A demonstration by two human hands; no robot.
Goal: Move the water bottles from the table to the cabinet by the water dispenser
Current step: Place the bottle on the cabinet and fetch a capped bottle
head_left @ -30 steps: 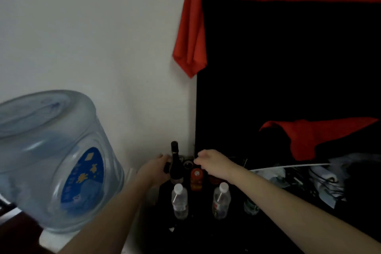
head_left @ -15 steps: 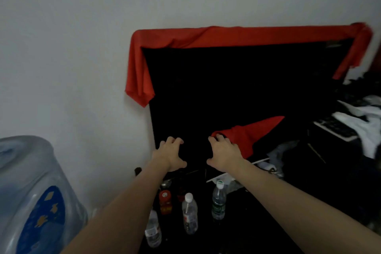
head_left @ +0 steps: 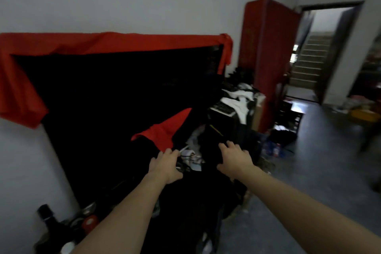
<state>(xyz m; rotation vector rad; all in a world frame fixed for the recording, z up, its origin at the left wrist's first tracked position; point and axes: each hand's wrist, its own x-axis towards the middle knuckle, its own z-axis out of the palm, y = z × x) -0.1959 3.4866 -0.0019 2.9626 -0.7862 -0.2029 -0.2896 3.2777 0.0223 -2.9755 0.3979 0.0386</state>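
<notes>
The water bottles show only as a white cap [head_left: 68, 247] and a pale blur at the bottom left edge of the frame, beside a dark glass bottle [head_left: 49, 225] and a red-lidded jar [head_left: 90, 220], all standing upright on the dark cabinet top [head_left: 115, 187]. We judge these to be bottles already delivered; the water dispenser is out of view.

Both of our hands are empty and raised in the middle of the frame, well above and to the right of those bottles. The left hand [head_left: 165, 165] has its fingers loosely spread, near a fold of red cloth [head_left: 165, 130]; the right hand [head_left: 235, 159] is spread flat, fingers pointing up-frame toward the clutter on the right.

We see no table with bottles. What may be bottles on the floor [head_left: 272, 148] right of centre is too blurred to name. We think the next move is to go back toward the room on the right for more; whatever waits there would lie nearer our right hand, but its position and long axis cannot be told.
</notes>
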